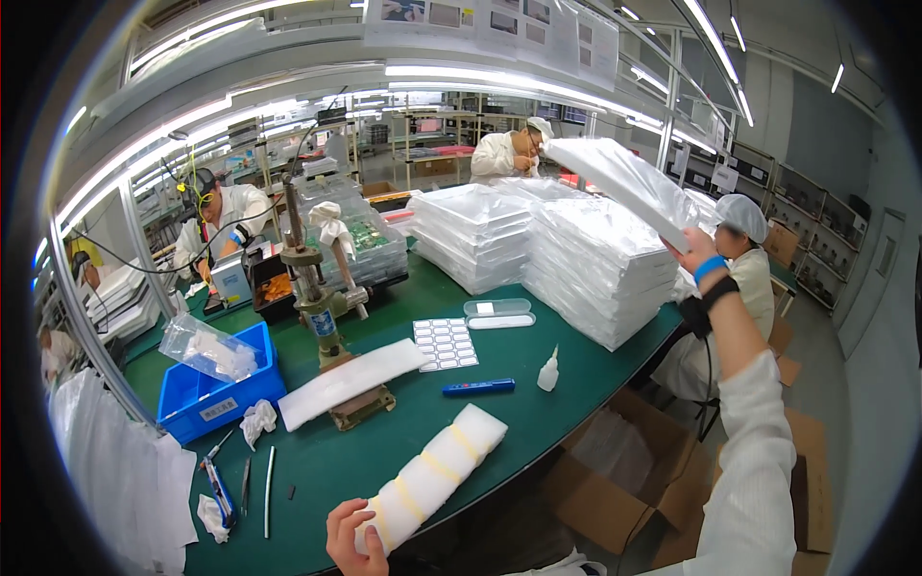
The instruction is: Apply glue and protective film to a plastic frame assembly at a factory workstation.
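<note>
White foam pads, bundled into a long block by yellow bands, are lying slantwise across the near edge of the green worktop, and the left hand is clenching round the block's near end, thumb over the top, so that the overhanging part is not tipping off the rim. The right hand is reaching high and far to the right, its fingers gripping the lower corner of a flat white tray in a clear plastic bag; the tray is tilting up and away, held just above the tall stack of bagged trays, which is sitting at the worktop's far right, within an arm's stretch. A blue band and a dark strap are circling that wrist.

Between the two hands, a blue marker pen, a small white glue bottle and a sheet of blank labels are lying close to the middle, handy to either hand. A small bench press with a white foam strip across its base is standing to the left, beside a blue bin.
</note>
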Tool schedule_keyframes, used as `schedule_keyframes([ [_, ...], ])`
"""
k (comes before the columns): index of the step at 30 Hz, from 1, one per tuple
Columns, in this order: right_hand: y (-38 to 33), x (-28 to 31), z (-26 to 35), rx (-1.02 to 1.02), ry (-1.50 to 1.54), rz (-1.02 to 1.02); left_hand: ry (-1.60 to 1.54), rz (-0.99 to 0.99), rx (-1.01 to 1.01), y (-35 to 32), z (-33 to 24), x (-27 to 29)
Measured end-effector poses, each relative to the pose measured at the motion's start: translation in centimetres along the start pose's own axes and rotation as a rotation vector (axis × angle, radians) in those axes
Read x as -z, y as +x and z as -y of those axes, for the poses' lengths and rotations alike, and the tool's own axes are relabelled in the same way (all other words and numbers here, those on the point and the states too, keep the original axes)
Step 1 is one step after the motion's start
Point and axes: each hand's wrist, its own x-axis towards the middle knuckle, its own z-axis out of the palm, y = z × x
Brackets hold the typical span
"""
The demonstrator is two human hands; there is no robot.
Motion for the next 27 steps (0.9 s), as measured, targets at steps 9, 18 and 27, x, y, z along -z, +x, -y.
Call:
schedule_keyframes([
  [9, 3.0, -9.6, -8.0, 0.032, 0.050, -0.282, 0.199, 0.047, 0.028, -2.5, 2.2, 0.8],
  [18, -2.9, -11.8, -7.8, 0.097, -0.548, -0.218, 0.157, 0.086, 0.019, -2.4, 2.7, 1.3],
  [27, -6.5, -9.6, -5.2, 0.212, -1.495, -0.134, 0.144, 0.087, 0.012, -1.9, 2.6, 0.8],
])
